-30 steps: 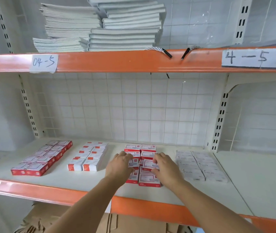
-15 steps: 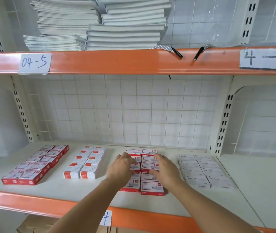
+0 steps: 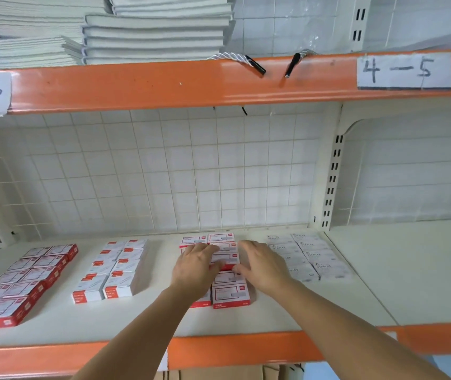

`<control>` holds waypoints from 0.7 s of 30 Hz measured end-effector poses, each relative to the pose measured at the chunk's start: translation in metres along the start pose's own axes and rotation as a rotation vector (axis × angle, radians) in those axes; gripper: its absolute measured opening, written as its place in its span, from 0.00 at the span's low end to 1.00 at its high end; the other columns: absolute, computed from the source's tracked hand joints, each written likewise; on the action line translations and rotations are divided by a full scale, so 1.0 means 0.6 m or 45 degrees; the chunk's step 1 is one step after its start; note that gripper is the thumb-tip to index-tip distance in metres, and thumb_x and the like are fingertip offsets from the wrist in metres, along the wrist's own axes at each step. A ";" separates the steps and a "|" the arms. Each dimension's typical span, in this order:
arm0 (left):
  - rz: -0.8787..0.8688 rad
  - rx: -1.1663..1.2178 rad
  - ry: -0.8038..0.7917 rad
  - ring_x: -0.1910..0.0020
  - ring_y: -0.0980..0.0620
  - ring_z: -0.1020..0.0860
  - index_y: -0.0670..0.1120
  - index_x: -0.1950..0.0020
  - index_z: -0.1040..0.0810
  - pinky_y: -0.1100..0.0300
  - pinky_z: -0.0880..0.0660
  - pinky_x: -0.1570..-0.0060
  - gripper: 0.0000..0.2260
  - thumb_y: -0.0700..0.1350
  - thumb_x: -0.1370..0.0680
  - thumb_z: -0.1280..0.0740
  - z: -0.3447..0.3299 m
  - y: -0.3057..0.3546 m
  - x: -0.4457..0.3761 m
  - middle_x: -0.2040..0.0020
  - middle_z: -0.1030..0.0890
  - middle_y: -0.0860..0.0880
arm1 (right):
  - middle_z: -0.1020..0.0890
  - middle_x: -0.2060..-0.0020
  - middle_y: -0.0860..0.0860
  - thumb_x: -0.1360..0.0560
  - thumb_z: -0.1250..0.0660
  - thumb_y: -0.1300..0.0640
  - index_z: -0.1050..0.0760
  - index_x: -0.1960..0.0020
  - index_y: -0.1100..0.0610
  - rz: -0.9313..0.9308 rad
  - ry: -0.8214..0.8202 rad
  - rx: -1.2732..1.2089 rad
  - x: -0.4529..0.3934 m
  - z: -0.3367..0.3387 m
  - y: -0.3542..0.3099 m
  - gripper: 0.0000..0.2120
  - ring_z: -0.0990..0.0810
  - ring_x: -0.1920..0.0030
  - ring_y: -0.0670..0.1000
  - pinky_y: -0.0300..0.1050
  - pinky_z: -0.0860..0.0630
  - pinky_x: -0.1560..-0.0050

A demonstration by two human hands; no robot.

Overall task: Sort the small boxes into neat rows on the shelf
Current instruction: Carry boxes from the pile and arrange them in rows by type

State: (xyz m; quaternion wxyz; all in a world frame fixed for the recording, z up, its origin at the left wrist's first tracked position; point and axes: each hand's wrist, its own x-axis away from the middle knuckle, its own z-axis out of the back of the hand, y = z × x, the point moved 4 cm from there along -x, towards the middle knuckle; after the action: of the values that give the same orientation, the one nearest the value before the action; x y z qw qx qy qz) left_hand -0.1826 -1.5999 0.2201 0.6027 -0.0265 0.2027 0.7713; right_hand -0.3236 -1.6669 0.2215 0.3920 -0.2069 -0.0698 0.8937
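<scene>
A cream metal shelving unit (image 3: 331, 187) with orange beams (image 3: 164, 83) and a wire-grid back (image 3: 164, 171) stands against a white tiled wall (image 3: 287, 20).

Four groups of small cardboard boxes (image 3: 220, 270) lie side by side, left to right, on the cream metal shelf (image 3: 342, 303); stacked grey booklets (image 3: 153, 31) sit above.
</scene>
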 end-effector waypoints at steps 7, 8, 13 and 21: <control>-0.174 0.052 -0.077 0.32 0.50 0.35 0.52 0.31 0.30 0.55 0.37 0.35 0.19 0.57 0.19 0.45 -0.042 0.116 -0.008 0.32 0.29 0.52 | 0.29 0.32 0.51 0.22 0.41 0.44 0.39 0.28 0.53 -0.115 0.002 0.217 0.080 0.071 0.107 0.26 0.31 0.34 0.53 0.48 0.30 0.40; -0.198 0.055 -0.086 0.32 0.50 0.35 0.52 0.31 0.30 0.55 0.37 0.35 0.19 0.57 0.19 0.45 -0.049 0.138 -0.009 0.32 0.29 0.51 | 0.29 0.32 0.51 0.21 0.42 0.44 0.39 0.27 0.53 -0.151 0.008 0.241 0.093 0.085 0.127 0.26 0.31 0.34 0.53 0.48 0.30 0.39; -0.322 0.110 -0.147 0.32 0.49 0.35 0.53 0.32 0.30 0.55 0.38 0.34 0.19 0.57 0.19 0.46 -0.081 0.270 -0.006 0.32 0.29 0.51 | 0.30 0.32 0.50 0.21 0.42 0.45 0.40 0.27 0.52 -0.307 0.044 0.306 0.171 0.154 0.236 0.25 0.33 0.33 0.53 0.47 0.31 0.39; -0.571 0.133 -0.219 0.32 0.50 0.35 0.52 0.31 0.29 0.56 0.37 0.34 0.20 0.58 0.19 0.47 -0.139 0.524 0.028 0.33 0.29 0.51 | 0.32 0.30 0.50 0.20 0.44 0.43 0.41 0.26 0.52 -0.533 0.067 0.367 0.341 0.268 0.415 0.26 0.34 0.32 0.52 0.46 0.33 0.36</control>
State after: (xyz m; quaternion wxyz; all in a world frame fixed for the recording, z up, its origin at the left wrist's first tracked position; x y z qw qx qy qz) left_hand -0.4999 -1.6736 0.2272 0.7744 0.0263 0.1793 0.6062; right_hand -0.6836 -1.6817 0.2306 0.5955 -0.1531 0.0272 0.7881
